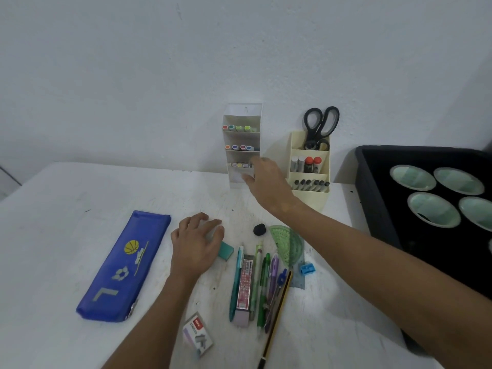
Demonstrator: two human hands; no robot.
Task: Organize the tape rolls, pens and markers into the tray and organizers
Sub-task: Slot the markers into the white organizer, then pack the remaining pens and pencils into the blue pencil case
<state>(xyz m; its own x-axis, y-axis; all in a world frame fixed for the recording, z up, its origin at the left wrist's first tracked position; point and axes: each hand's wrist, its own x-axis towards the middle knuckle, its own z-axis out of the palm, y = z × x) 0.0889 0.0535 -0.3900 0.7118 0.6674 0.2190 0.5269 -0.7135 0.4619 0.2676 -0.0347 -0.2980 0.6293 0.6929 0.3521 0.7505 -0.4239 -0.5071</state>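
Reaching forward, the right hand (266,182) is stretched toward the clear tiered organizer (242,145) that stands against the wall, its fingers at the lowest tier where a row of coloured markers (239,165) sits; motion blur hides whether that grip has closed on a marker or is merely touching the front, so I cannot tell. The left hand (195,241) rests on the white surface (53,209) with its fingers loosely curled and spread, lying over part of a teal eraser (226,250) without clearly pinching it. Two upper tiers of the clear organizer each hold a row of markers with coloured caps. Just to its right stands a cream organizer (310,166) with black-handled scissors (320,126) upright in the back compartment, thick markers with red and grey caps in the middle one, and dark pens in the front. A black tray (372,203) at the right edge holds several tape rolls (432,209) lying flat. Near the middle of the surface, a bundle of pens and pencils (255,286) lies side by side, with a green protractor (288,243) and a blue sharpener (306,269) just beside them and a small black lump (259,229) above. A blue pencil case (119,267) lies to the left, and a box of staples (197,334) sits near the front edge.
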